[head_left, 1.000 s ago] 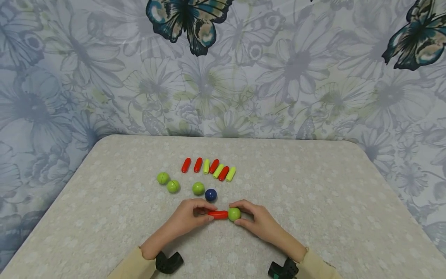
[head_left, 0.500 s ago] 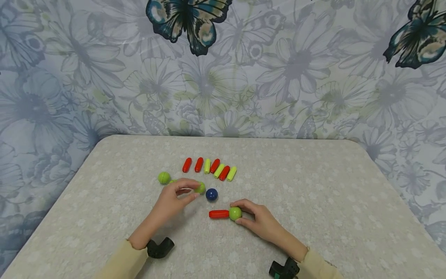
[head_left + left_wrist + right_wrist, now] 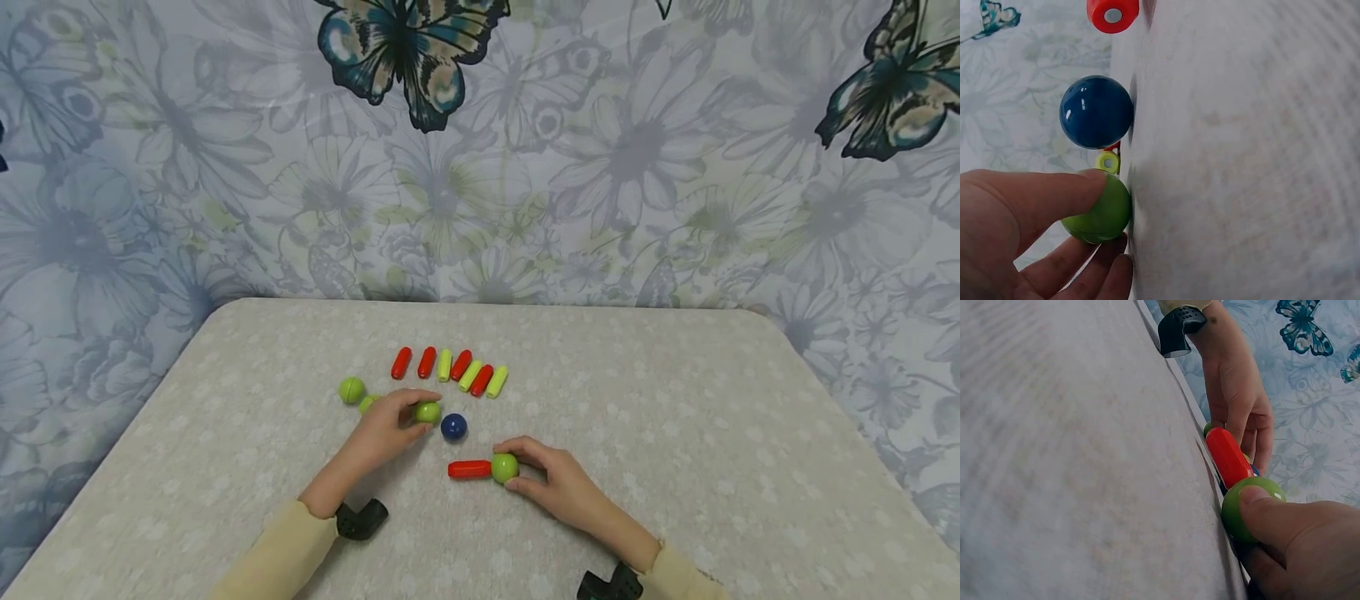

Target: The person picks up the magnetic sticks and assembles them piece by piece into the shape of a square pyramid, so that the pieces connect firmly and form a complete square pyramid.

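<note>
With thumb and fingers my left hand [image 3: 386, 429] holds a green ball [image 3: 427, 413] on the table. In the left wrist view the thumb lies on this green ball [image 3: 1105, 212], the other fingers around its far side. Just to its right sits a dark blue ball [image 3: 453, 427], apart from the fingers. My right hand [image 3: 561, 485] pinches another green ball [image 3: 505, 468]. A red rod [image 3: 469, 470] extends left from that ball, end against it. Seen from the left wrist, the red rod's free end [image 3: 1112, 16] has a grey disc at its centre.
Behind the hands lie several red rods [image 3: 402, 363] and yellow-green rods [image 3: 497, 381] in a loose row. Two more green balls rest at the left, one whole [image 3: 352, 391], one partly behind the left hand. The cloth-covered table [image 3: 675, 400] meets a patterned backdrop [image 3: 600, 208].
My left hand has left the red rod, moved left and farther back, and taken hold of a loose green ball. The right hand has kept its ball and rod in place.
</note>
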Available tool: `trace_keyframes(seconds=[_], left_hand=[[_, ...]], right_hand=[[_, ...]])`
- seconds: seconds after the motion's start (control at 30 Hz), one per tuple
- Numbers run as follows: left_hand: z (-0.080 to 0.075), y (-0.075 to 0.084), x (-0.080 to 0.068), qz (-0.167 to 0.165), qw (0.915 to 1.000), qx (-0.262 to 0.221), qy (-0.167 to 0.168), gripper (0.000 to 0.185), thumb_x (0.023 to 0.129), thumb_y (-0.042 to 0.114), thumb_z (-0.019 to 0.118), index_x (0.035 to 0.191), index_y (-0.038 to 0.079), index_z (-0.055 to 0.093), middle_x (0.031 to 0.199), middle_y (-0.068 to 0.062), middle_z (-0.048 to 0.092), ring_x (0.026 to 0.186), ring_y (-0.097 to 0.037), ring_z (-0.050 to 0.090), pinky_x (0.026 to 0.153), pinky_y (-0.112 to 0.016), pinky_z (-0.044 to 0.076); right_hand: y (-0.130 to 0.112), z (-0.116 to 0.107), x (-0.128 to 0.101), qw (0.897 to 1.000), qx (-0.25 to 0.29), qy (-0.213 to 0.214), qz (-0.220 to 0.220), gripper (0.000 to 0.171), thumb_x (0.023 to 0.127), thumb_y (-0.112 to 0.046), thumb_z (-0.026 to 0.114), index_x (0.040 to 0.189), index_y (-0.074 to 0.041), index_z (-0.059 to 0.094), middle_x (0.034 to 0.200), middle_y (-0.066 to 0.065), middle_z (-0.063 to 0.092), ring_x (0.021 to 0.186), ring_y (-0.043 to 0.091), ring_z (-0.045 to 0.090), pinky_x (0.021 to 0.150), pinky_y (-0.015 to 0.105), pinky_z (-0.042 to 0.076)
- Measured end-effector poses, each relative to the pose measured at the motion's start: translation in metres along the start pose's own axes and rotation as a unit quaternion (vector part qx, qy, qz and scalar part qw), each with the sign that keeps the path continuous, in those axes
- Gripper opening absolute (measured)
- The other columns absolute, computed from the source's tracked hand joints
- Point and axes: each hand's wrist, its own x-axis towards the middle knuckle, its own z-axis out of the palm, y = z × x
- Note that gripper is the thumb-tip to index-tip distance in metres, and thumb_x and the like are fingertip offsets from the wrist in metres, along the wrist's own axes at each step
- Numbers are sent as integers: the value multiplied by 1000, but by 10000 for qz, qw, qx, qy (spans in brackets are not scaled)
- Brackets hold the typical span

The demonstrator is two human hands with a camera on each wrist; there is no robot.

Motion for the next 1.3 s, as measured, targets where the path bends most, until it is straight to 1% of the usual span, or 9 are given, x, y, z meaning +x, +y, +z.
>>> trace_keyframes(seconds=[0.13, 0.27, 0.4, 0.57, 0.7, 0.8, 0.93, 1.07, 1.3], left_hand=[[0, 3, -3, -144, 9996, 235, 82, 37, 77, -4, 73, 112, 5, 66, 111, -7, 63, 97, -21, 58, 81, -38, 49], [0, 6, -15, -131, 9997, 201, -91, 35, 78, 1, 75, 111, 7, 67, 107, -2, 64, 91, -17, 57, 76, -35, 50], [0, 6, -33, -214, 9977, -354, -540, 33, 79, 7, 75, 111, 8, 66, 103, 1, 64, 87, -17, 58, 73, -29, 51], [-1, 3, -51, -372, 9891, -1106, -896, 33, 79, 13, 76, 110, 6, 64, 104, -2, 63, 91, -21, 59, 76, -28, 51], [0, 5, -50, -250, 9866, -1324, -922, 34, 79, 13, 76, 110, 5, 64, 106, -3, 63, 93, -21, 60, 80, -31, 50], [0, 7, -46, -208, 9878, -1235, -923, 32, 79, 14, 77, 108, 7, 65, 105, -1, 63, 95, -20, 60, 81, -31, 50], [4, 10, -46, -291, 9900, -989, -958, 32, 80, 18, 77, 108, 9, 66, 102, 2, 64, 91, -18, 58, 72, -27, 49], [8, 11, -46, -360, 9919, -881, -842, 35, 80, 19, 77, 111, 9, 66, 99, 4, 64, 84, -16, 57, 63, -25, 45], [10, 10, -47, -552, 9926, -899, -596, 34, 78, 20, 78, 108, 9, 67, 91, 5, 64, 80, -14, 57, 63, -25, 47]], right_hand=[[-1, 1, 0, 10000, 29, 4, 15, 37, 84, 3, 67, 119, 2, 56, 118, 14, 60, 113, 23, 54, 94, 36, 42], [-1, 1, 0, 10000, 28, 30, -27, 37, 83, 3, 67, 119, 3, 56, 117, 14, 60, 112, 22, 54, 94, 36, 42], [0, 3, -3, 10000, 43, -2, -73, 37, 83, 4, 67, 118, 3, 56, 117, 14, 60, 112, 23, 55, 93, 36, 43], [0, 7, -6, 9998, 130, -139, -31, 37, 84, 3, 66, 119, 3, 56, 117, 15, 60, 113, 22, 54, 93, 38, 42], [1, 5, -5, 9999, 58, -59, -101, 37, 84, 3, 66, 120, 3, 55, 117, 15, 60, 112, 23, 54, 93, 38, 42], [2, 2, -3, 9999, 10, -12, -143, 37, 84, 3, 66, 120, 3, 55, 117, 14, 60, 113, 23, 54, 93, 37, 42], [3, 1, -3, 9999, -5, -2, -129, 38, 84, 3, 66, 120, 3, 55, 118, 14, 60, 113, 22, 54, 93, 36, 42], [3, -1, -3, 9999, -17, 63, -156, 37, 83, 4, 67, 119, 3, 56, 116, 15, 60, 111, 23, 55, 93, 37, 43], [3, -4, -5, 9998, 92, -60, -171, 37, 83, 2, 68, 119, 4, 57, 117, 15, 60, 111, 23, 55, 92, 38, 43]])
